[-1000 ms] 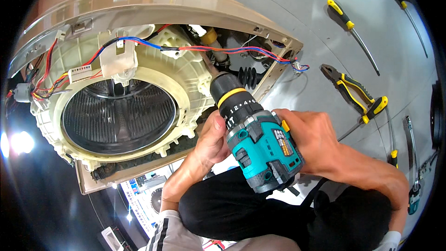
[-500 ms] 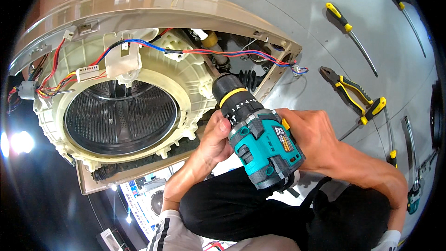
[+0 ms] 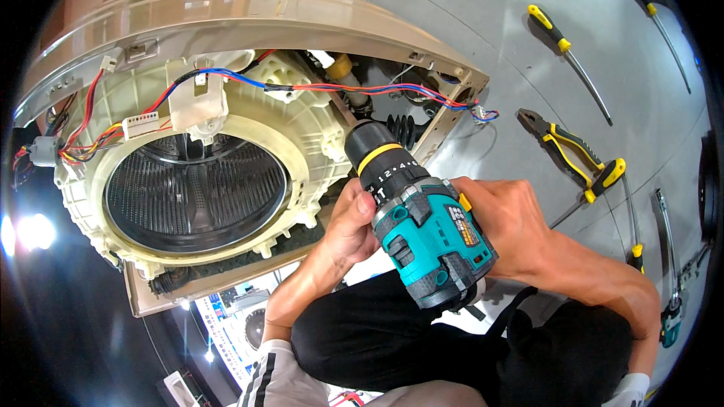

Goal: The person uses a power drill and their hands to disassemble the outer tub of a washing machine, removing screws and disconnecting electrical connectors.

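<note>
A teal and black cordless drill [image 3: 434,237] is held between my two hands, its black chuck [image 3: 368,141] pointing away and to the left. My right hand [image 3: 504,218] wraps round its grip, which is mostly hidden. With curled fingers and the thumb against its side, my left hand [image 3: 348,226] steadies the drill's front part. Beyond the chuck is an opened front-loading washing machine, its cream plastic tub [image 3: 305,136] framing a ribbed metal drum [image 3: 197,192]. The chuck overlaps the tub's right edge in view; whether they touch, and any bit in the chuck, I cannot tell.
A red and blue wire bundle [image 3: 324,87] crosses above the tub to the cabinet's corner [image 3: 471,79]. On the grey floor at right lie pliers [image 3: 569,147], several yellow-and-black screwdrivers, including one [image 3: 562,45] near the pliers, and a teal-handled tool [image 3: 670,316].
Almost nothing differs. The drill and both hands stay in the same place, apart from a very slight shift of the drill.
</note>
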Demonstrator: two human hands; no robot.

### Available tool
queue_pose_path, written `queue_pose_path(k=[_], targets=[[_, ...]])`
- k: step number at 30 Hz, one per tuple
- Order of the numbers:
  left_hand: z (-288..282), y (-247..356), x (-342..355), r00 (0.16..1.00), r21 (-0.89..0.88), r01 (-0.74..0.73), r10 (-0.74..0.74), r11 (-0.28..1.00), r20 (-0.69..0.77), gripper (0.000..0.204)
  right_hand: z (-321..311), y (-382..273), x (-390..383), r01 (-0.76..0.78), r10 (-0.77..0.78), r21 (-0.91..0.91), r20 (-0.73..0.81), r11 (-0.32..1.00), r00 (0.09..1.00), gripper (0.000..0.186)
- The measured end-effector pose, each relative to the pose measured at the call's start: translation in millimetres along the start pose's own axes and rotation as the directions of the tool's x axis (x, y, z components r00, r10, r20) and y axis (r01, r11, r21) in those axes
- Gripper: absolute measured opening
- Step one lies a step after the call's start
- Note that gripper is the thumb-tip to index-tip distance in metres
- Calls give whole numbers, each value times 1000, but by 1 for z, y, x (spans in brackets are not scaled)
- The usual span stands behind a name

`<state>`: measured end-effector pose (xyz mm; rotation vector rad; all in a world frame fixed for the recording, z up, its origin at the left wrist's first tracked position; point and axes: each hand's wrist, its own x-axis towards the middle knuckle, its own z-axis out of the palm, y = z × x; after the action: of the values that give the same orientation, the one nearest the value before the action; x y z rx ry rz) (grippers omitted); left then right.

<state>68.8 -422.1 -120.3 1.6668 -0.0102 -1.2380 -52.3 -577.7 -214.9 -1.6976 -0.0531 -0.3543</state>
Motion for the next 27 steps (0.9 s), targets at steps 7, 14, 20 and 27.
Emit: queue_pose_path(k=[7,14,20,27], targets=[[-2,-2,1,1000,54,4,-4,999,-12,96,-1,-1,-1,-8,8,-9,9,1000,1000,62],[1,1,-1,999,84,29,-27,996,-24,98,1,2,-3,-7,7,-12,-12,1000,1000,59],[7,5,-2,999,105,41,-38,994,-34,98,0,1,-4,-10,10,-11,-16,1000,1000,58],[5,2,-1,999,117,21,-17,993,-32,98,1,3,-4,-1,1,-19,-17,1000,1000,58]])
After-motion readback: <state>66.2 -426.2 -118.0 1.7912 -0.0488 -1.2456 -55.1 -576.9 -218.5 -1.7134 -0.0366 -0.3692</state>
